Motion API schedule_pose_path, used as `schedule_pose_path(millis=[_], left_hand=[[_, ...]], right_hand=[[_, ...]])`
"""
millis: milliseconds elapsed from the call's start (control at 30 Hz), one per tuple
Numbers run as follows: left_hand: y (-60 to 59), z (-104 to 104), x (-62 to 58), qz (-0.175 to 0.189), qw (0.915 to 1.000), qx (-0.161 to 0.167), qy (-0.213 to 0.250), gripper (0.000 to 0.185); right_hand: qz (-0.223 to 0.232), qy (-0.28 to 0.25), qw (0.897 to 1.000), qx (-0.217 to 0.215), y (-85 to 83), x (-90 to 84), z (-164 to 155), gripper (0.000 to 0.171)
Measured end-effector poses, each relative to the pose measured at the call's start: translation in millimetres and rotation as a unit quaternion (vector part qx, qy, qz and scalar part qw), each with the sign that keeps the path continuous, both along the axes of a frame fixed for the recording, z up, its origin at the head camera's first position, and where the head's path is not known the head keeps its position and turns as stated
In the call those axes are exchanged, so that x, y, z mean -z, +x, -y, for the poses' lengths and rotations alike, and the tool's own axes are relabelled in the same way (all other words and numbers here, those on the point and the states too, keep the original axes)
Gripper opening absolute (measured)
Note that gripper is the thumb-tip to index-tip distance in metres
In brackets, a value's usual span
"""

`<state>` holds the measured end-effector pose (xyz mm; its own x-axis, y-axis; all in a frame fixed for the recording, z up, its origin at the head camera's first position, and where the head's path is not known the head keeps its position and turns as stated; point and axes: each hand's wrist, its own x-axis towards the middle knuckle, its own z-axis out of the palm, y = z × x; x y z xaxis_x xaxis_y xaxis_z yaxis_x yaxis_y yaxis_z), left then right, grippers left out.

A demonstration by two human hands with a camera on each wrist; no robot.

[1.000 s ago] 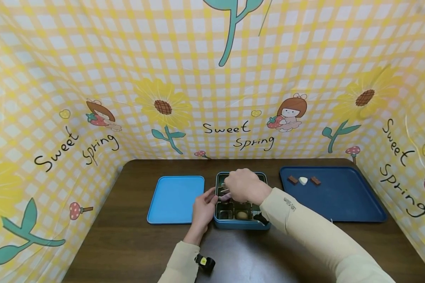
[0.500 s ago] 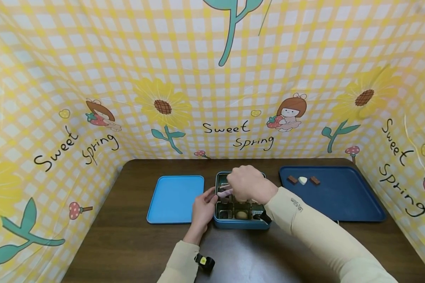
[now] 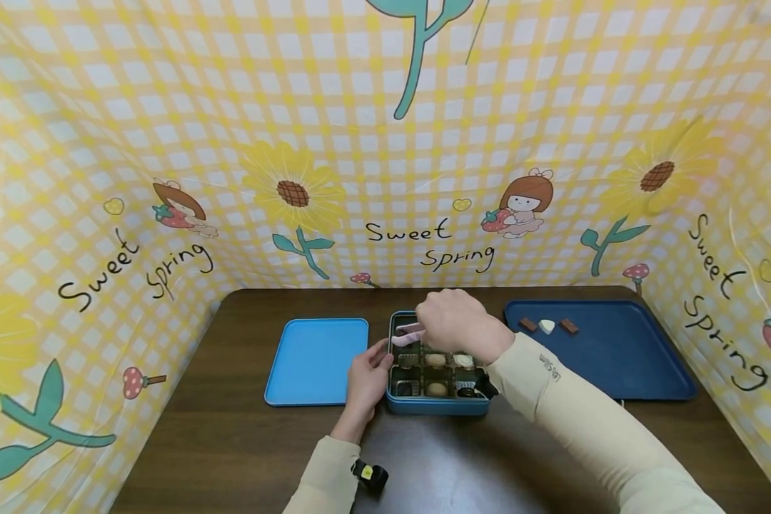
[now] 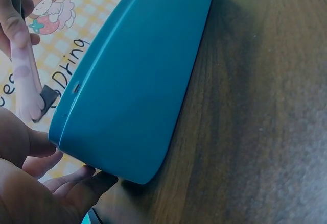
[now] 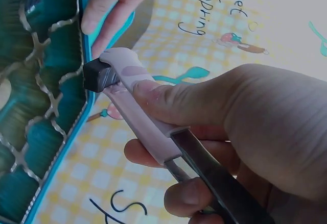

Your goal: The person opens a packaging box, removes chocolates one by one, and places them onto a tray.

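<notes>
I keep my right hand pinching the pink-tipped metal tongs firmly on the small dark chocolate square, just above the teal compartmented tin at centre frame, while my left hand, fingers relaxed, steadies its left wall.

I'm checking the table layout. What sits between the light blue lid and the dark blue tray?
In the head view, the teal chocolate box sits between the light blue lid and the dark blue tray.
</notes>
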<state>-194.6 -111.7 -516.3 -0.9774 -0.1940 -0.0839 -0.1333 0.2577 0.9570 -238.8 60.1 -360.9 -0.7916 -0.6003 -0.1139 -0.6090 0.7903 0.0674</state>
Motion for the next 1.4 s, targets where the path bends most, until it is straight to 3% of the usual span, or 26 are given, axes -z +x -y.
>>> schedule_pose_path(millis=[267,867,1400], left_hand=[[-0.2,-0.9,-0.2,0.002,0.9999,-0.006,0.011,0.037],[1.6,-0.4,0.0,-0.005,1.0000,-0.003,0.007,0.036],[2.2,0.6,1.7,-0.008,0.9999,-0.004,0.006,0.036]], right_hand=[[0.003,-0.009,1.000,0.024,-1.7,-9.0,-16.7,0.028],[0.018,-0.031,0.996,0.079,-7.1,-19.5,-71.1,0.023],[0.040,-0.047,0.990,0.125,-10.6,-10.6,-134.7,0.030]])
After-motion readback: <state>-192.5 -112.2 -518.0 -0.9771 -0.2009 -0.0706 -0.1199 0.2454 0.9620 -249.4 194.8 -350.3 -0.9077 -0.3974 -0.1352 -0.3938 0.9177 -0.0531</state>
